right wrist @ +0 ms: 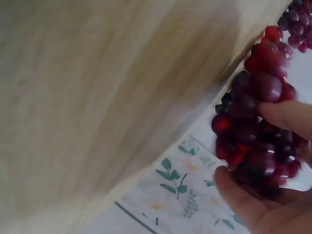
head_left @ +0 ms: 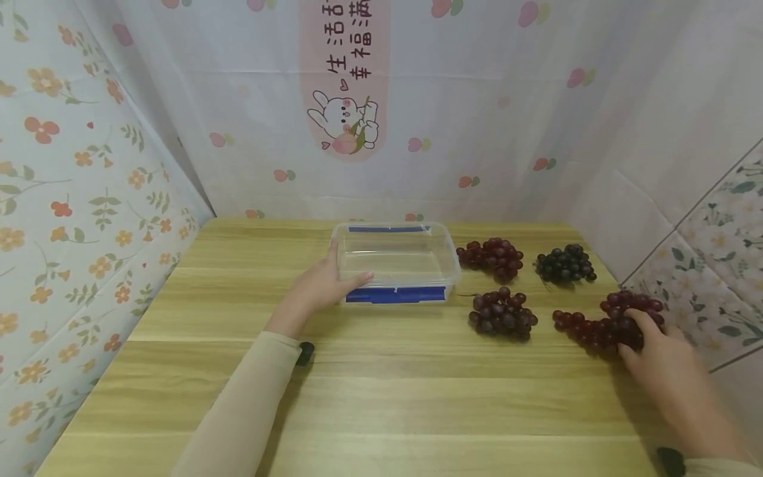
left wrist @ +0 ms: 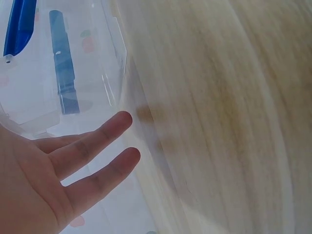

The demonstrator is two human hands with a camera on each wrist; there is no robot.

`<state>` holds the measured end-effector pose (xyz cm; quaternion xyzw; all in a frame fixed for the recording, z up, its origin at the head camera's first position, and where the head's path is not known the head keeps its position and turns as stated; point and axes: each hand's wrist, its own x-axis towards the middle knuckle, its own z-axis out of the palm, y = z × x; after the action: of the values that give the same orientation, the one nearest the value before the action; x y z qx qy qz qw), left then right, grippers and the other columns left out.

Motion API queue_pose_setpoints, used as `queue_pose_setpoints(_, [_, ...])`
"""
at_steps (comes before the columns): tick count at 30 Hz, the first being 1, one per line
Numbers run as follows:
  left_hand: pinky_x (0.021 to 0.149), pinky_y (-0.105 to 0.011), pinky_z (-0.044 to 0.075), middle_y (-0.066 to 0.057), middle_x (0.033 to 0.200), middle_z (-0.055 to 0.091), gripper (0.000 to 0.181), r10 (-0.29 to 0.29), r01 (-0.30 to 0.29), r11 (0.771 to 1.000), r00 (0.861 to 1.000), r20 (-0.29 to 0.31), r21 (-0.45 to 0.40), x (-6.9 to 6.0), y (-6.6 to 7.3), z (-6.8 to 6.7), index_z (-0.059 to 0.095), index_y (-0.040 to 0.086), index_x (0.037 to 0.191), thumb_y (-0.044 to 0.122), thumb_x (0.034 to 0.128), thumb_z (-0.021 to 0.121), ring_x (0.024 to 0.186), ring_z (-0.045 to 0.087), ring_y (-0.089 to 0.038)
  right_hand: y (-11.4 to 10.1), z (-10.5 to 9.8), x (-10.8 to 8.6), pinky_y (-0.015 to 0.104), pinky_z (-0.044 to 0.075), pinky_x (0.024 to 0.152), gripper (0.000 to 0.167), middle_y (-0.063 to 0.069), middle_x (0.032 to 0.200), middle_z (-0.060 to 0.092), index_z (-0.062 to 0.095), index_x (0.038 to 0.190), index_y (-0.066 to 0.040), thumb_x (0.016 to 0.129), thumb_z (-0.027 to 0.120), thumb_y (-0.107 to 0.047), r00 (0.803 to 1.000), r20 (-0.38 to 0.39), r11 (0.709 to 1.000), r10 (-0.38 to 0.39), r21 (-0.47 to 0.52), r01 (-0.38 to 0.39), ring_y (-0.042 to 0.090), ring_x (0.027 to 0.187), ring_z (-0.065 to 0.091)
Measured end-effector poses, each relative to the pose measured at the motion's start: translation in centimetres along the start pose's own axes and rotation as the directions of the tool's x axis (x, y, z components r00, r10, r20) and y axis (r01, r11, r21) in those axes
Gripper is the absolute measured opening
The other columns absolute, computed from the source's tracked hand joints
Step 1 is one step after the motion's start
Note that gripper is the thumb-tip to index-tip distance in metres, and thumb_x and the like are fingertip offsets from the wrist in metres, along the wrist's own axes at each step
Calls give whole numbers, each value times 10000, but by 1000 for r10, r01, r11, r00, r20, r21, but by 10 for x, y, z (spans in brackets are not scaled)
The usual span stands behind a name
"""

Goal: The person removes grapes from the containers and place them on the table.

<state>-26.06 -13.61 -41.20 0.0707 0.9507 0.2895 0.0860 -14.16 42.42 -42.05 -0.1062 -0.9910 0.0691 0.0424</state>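
Note:
My left hand (head_left: 318,286) rests at the front left corner of a clear plastic container (head_left: 451,255) with blue clips. Its thumb lies along the front rim and its fingers lie by the left side. In the left wrist view the fingers (left wrist: 92,146) are straight and spread. At the table's right edge my right hand (head_left: 664,361) grips a bunch of dark red grapes (head_left: 596,333) between thumb and fingers. The right wrist view shows these grapes (right wrist: 253,131) close up, partly covered by the fingers.
Left of the hand-held bunch lies a purple bunch of grapes (head_left: 503,315). Behind it are a red bunch (head_left: 497,257) beside the container and a black bunch (head_left: 565,265). The wooden table (head_left: 405,397) is bordered by patterned curtains (head_left: 507,112) at the back and sides.

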Motion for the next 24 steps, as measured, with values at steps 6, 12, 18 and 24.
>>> queue_pose_setpoints(6, [663,-390,543,-54,847,760,1323,-6,6,1000,1000,0,-12,1,0,0,-208,234,1698,958,840,493,811,736,-236,4,3,7,853,375,880,728,603,1468,147,308,1498,64,927,705,-152,998,41,996,-45,74,42,816,1120,342])
queue_pose_setpoints(12, [723,-460,572,-200,1127,784,1347,-2,2,1000,1000,0,-23,0,0,-2,-244,269,1683,998,803,468,962,771,-333,-5,4,16,847,355,915,1031,590,1430,207,260,1479,175,949,715,-584,996,86,997,-25,70,19,762,1198,315])
queue_pose_setpoints(18, [869,-529,592,-277,1464,632,1321,9,-9,1000,1000,-11,-28,1,-2,0,-226,244,1691,953,843,497,1159,732,-392,-17,8,36,890,326,938,1365,607,1384,313,6,1627,147,896,545,-872,994,103,999,32,-8,-31,781,1220,350])
queue_pose_setpoints(24, [865,-542,591,-274,1452,642,1299,11,-11,999,1000,9,-41,1,-2,1,-214,228,1696,921,870,511,1145,735,-387,-31,16,50,926,308,936,1512,667,1408,176,-113,1627,132,801,428,-1014,972,206,991,116,-94,-99,829,1291,194])
